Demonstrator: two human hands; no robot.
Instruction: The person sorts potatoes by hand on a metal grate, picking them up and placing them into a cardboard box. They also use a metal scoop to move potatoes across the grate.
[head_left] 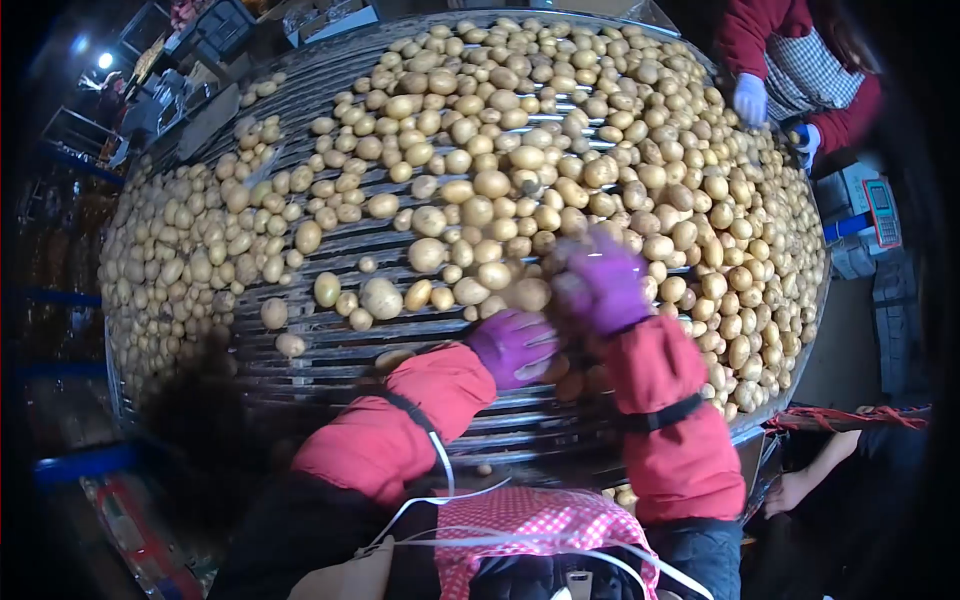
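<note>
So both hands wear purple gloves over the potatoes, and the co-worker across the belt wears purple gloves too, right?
Not quite. In the head view the left hand and right hand do wear purple gloves over the potatoes, but the co-worker's gloves are white, not purple.

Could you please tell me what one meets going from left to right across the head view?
Crowded potatoes → the person's left hand in a purple glove → their right hand, also gloved → a co-worker's pale-gloved hand → a weighing scale at the far edge.
</note>
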